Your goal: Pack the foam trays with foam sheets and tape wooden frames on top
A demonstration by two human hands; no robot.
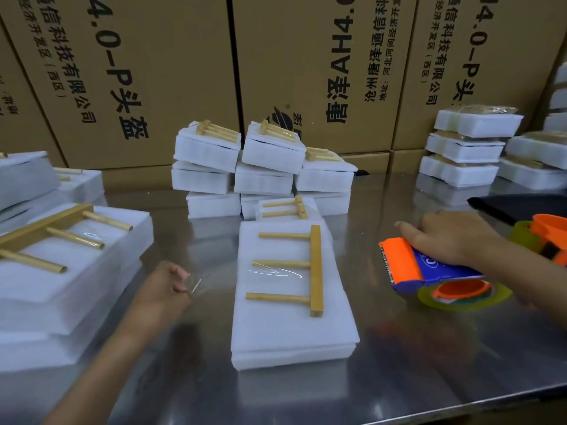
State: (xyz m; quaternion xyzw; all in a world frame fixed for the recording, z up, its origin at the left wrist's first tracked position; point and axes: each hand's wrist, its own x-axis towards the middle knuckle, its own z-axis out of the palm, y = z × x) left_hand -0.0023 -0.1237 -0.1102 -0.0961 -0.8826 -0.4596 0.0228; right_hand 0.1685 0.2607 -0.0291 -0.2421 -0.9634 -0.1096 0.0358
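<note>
A white foam tray (291,335) covered by a foam sheet lies in the middle of the steel table. On top rests a wooden frame (316,271) with three pegs pointing left. A strip of clear tape (273,271) crosses the middle peg and runs off the tray's left side. My left hand (165,286) pinches the free end of that tape beside the tray. To the right, my right hand (445,237) grips an orange and blue tape dispenser (429,271), held just off the tray's right edge.
Taped trays with frames lie at the left (70,259) and are stacked behind the centre (264,167). More foam stacks (466,148) stand at the back right. Cardboard boxes (153,72) wall off the rear. The table's front edge (460,409) is near.
</note>
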